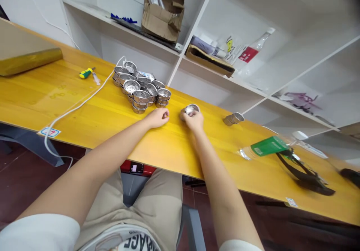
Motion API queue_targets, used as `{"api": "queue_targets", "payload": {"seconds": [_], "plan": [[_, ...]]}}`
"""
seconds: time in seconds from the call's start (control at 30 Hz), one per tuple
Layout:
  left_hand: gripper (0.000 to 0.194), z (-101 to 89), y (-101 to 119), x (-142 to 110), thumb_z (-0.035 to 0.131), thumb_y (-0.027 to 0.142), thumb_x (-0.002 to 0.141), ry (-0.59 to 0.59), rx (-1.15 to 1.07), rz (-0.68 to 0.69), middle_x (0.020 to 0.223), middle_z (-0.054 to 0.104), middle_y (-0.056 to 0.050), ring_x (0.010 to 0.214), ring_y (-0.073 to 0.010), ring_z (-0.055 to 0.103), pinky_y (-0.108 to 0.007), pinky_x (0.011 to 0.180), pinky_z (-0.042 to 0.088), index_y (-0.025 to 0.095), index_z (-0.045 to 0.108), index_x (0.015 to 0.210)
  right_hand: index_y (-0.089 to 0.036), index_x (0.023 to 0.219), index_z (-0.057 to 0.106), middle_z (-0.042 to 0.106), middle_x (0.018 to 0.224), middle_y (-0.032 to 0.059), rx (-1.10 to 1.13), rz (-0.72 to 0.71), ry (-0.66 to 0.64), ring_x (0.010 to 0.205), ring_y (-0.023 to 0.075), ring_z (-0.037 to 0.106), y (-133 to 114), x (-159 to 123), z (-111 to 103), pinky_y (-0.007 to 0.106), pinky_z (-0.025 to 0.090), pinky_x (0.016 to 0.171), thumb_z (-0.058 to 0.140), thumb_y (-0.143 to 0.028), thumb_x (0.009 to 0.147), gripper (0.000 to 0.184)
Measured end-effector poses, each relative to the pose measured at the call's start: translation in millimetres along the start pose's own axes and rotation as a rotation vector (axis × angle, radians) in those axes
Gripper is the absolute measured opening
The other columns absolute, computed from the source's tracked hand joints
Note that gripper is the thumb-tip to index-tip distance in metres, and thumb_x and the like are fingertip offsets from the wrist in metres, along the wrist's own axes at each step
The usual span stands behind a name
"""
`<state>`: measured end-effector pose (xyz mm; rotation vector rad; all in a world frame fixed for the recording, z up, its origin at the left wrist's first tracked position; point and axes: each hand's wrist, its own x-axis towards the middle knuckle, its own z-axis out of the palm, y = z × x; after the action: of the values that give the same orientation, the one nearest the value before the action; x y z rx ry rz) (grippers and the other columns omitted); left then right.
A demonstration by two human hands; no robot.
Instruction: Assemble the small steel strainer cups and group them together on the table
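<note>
My right hand (195,120) grips a small metal strainer cup (192,108) at the middle of the table; hand and cup are slightly blurred. My left hand (158,118) rests on the table with its fingers curled in, and I see nothing in them. Just beyond it stands a cluster of perforated metal strainer cups (141,97), several of them stacked in one another. Off to the right, a short stack of similar cups (233,118) leans over on its own.
A white cable (81,103) crosses the yellow table (171,150) at left, near a green-and-yellow screwdriver (86,73). A green-labelled bottle (268,146) lies at right beside a black strap (303,174). Behind, white shelves hold a torn cardboard box (160,20) and another bottle (254,48).
</note>
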<state>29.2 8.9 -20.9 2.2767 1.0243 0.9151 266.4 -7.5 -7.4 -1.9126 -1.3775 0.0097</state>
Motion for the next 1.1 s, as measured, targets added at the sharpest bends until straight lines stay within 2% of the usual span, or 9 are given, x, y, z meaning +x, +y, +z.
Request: {"api": "queue_targets", "payload": {"seconds": [0.1,0.2,0.3,0.5,0.6,0.73,0.9,1.0,1.1], "plan": [[0.024,-3.9,0.5,-3.4,0.062,0.025,0.083,0.064,-0.016,0.005,0.102,0.071,-0.008,0.089,-0.0214,0.066,-0.034,0.085,0.053,0.016,0.064,0.105,-0.023,0.063,0.051,0.059,0.078,0.0038,0.046,-0.031,-0.055,0.075,0.02,0.053,-49.4,-24.4,18.0,0.036,0.05,0.081,0.073,-0.045,0.068,0.031],[0.02,-6.2,0.5,-4.7,0.063,0.025,0.082,0.034,-0.023,-0.005,0.103,0.07,-0.008,0.091,-0.0228,0.066,-0.036,0.085,0.054,0.018,0.062,0.101,-0.023,0.065,0.051,0.059,0.086,0.0057,0.102,-0.012,0.035,0.079,0.0207,0.053,-74.4,-39.0,31.2,0.037,0.05,0.085,0.073,-0.038,0.069,0.027],[0.015,-4.9,-0.3,-2.7,0.063,0.025,0.083,0.009,-0.009,0.008,0.103,0.069,-0.008,0.093,-0.0231,0.066,-0.036,0.087,0.054,0.019,0.062,0.097,-0.023,0.069,0.051,0.059,0.095,0.0077,0.148,-0.028,0.094,0.086,0.022,0.054,-72.7,-42.4,35.8,0.037,0.049,0.091,0.075,-0.038,0.073,0.029],[0.021,-1.1,-2.4,0.7,0.063,0.026,0.085,-0.012,-0.002,0.002,0.108,0.07,-0.009,0.098,-0.0237,0.067,-0.036,0.093,0.054,0.017,0.063,0.104,-0.023,0.072,0.05,0.059,0.107,0.0081,0.22,-0.029,0.086,0.1,0.023,0.058,-56.5,-36.7,25.4,0.036,0.045,0.099,0.078,-0.048,0.078,0.038],[0.027,-2.8,-1.1,-1.2,0.062,0.028,0.088,-0.036,0.019,-0.003,0.114,0.072,-0.011,0.105,-0.0249,0.068,-0.038,0.099,0.053,0.016,0.065,0.112,-0.022,0.071,0.049,0.06,0.11,0.0085,0.255,-0.032,0.102,0.103,0.023,0.058,-57.4,-37.8,21.2,0.035,0.044,0.1,0.077,-0.049,0.078,0.039],[0.042,-5.6,1.3,-3.9,0.062,0.03,0.091,-0.081,0.081,0.044,0.134,0.067,-0.014,0.125,-0.0301,0.063,-0.044,0.111,0.048,0.015,0.062,0.13,-0.022,0.071,0.05,0.059,0.114,0.0098,0.272,-0.044,0.107,0.106,0.0237,0.059,-61.4,-42.3,18.1,0.037,0.043,0.103,0.076,-0.048,0.079,0.038],[0.048,-5.5,0.7,-4.4,0.062,0.03,0.092,-0.096,0.032,0.053,0.139,0.066,-0.014,0.129,-0.03,0.062,-0.045,0.113,0.047,0.017,0.058,0.138,-0.023,0.074,0.05,0.059,0.111,0.0101,0.251,-0.186,0.202,0.11,0.0245,0.058,-67.5,-49.0,9.8,0.039,0.042,0.105,0.071,-0.046,0.084,0.033],[0.055,-3.3,-2.4,-3.6,0.07,0.033,0.085,-0.038,-0.14,0.033,0.135,0.068,-0.015,0.117,-0.0269,0.068,-0.039,0.103,0.054,0.016,0.055,0.135,-0.023,0.073,0.05,0.059,0.101,0.0086,0.193,-0.29,0.148,0.105,0.0256,0.056,-70.3,-57.0,5.4,0.041,0.044,0.102,0.071,-0.049,0.084,0.034],[0.078,-3.0,-2.3,-4.0,0.079,0.033,0.073,0.024,-0.277,-0.002,0.134,0.067,-0.016,0.104,-0.0242,0.071,-0.036,0.092,0.057,0.015,0.045,0.142,-0.023,0.072,0.05,0.058,0.095,0.0083,0.125,-0.329,-0.002,0.099,0.0266,0.055,-72.7,-65.5,5.2,0.043,0.046,0.098,0.073,-0.05,0.081,0.036]]}}
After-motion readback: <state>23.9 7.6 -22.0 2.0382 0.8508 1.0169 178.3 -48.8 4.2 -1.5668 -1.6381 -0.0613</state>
